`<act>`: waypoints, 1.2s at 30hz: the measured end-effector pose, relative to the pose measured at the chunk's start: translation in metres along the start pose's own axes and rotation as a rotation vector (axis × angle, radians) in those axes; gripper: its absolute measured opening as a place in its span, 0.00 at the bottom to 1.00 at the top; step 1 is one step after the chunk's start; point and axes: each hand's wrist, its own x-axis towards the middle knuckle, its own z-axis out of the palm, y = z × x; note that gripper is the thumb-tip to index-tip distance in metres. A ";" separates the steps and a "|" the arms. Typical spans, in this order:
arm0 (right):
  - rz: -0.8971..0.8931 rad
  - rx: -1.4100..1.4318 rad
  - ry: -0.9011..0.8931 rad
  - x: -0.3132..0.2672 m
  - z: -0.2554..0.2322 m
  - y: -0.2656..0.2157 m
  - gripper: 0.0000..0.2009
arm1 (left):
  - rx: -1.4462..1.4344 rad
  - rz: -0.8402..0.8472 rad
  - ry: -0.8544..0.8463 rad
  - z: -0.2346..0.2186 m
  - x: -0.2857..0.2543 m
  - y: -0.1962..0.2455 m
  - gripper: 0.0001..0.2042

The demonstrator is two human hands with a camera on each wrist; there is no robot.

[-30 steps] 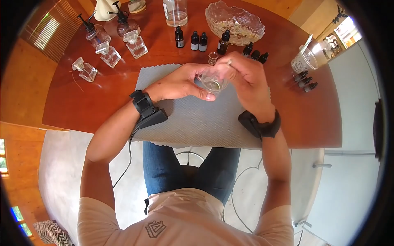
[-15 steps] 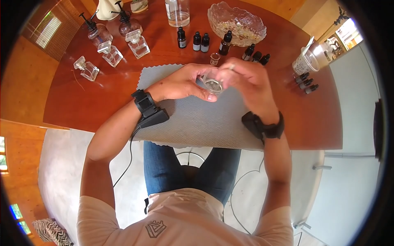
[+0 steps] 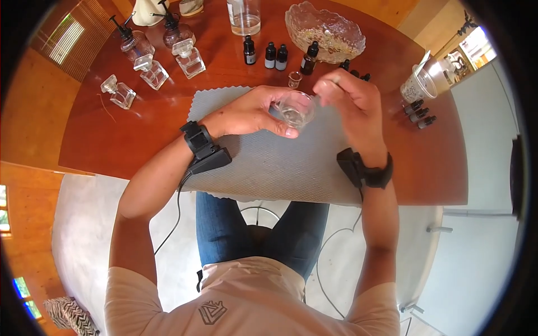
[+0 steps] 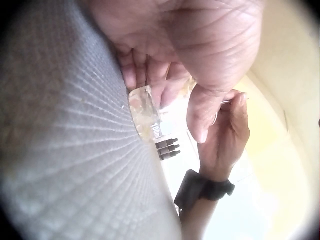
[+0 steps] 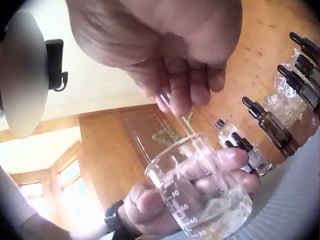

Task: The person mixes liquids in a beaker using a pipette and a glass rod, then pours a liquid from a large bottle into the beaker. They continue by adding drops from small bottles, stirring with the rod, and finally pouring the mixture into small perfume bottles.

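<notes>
A clear glass beaker (image 3: 296,109) with white volume marks stands over the grey mat (image 3: 269,168), a little clear liquid at its bottom. My left hand (image 3: 249,116) holds it from the side, thumb on the near side and fingers round the far side. My right hand (image 3: 358,115) is raised at the right of the beaker's rim. In the right wrist view its fingertips pinch a thin clear stirring rod (image 5: 186,125), which slants down into the beaker's mouth. The rod barely shows in the head view.
Behind the beaker are a tiny glass cup (image 3: 295,79), black-capped dropper bottles (image 3: 309,59) and a glass bowl (image 3: 325,33). Square perfume bottles (image 3: 189,59) and spray bottles (image 3: 178,33) stand left. At right are a cup (image 3: 417,84) and several small dark bottles (image 3: 418,115).
My right hand has moved right, from over the beaker's mouth to beside its rim. The left hand keeps its hold on the beaker, which has tilted slightly.
</notes>
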 end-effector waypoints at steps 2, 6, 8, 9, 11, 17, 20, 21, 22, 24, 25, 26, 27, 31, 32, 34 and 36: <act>0.005 0.029 -0.079 0.002 -0.003 -0.002 0.07 | -0.001 -0.041 -0.012 -0.002 -0.003 0.003 0.28; -0.055 -0.086 -0.025 0.002 0.016 -0.007 0.08 | 0.059 -0.064 -0.074 -0.005 0.001 0.002 0.30; -0.031 -0.100 0.006 0.001 0.011 -0.003 0.08 | 0.055 -0.032 -0.059 -0.003 0.002 0.001 0.30; 0.015 -0.068 -0.011 0.000 0.001 -0.003 0.08 | 0.055 -0.017 -0.045 -0.004 0.000 0.001 0.30; 0.045 -0.018 -0.054 0.001 -0.001 -0.004 0.08 | 0.015 -0.049 -0.042 -0.004 -0.002 0.002 0.30; -0.041 -0.094 0.015 0.001 0.013 0.001 0.07 | 0.015 -0.036 -0.020 0.000 0.000 0.002 0.28; 0.049 -0.018 -0.059 0.001 0.000 -0.007 0.07 | 0.055 -0.034 -0.026 -0.004 -0.001 0.002 0.28; 0.027 -0.022 -0.089 0.002 0.007 -0.011 0.07 | 0.068 -0.048 -0.052 -0.004 0.000 0.003 0.28; 0.010 -0.029 -0.115 0.002 0.011 -0.014 0.07 | 0.067 -0.061 -0.050 -0.005 0.000 0.003 0.28; -0.061 -0.086 -0.008 0.002 0.019 -0.005 0.07 | 0.058 -0.090 -0.052 -0.005 0.000 0.002 0.28; -0.099 -0.112 0.040 0.002 0.021 -0.002 0.07 | 0.047 -0.062 -0.041 -0.002 0.000 0.000 0.28; -0.029 -0.104 0.041 0.000 0.015 -0.002 0.07 | 0.039 -0.033 -0.024 -0.001 0.001 -0.002 0.28; 0.034 -0.094 0.038 -0.001 0.003 -0.004 0.07 | 0.034 -0.003 -0.001 -0.001 0.000 -0.003 0.28; -0.017 -0.045 -0.066 0.002 0.011 -0.009 0.06 | 0.022 -0.088 -0.047 -0.004 -0.001 0.008 0.29; -0.056 -0.079 -0.081 0.002 0.017 -0.011 0.06 | 0.022 -0.104 -0.048 -0.004 -0.002 0.010 0.29; -0.090 -0.131 0.020 0.001 0.017 -0.004 0.06 | 0.020 -0.084 -0.045 -0.001 0.000 0.006 0.30; -0.039 -0.121 0.039 0.000 0.012 -0.002 0.06 | 0.025 -0.012 -0.024 -0.002 0.000 0.000 0.31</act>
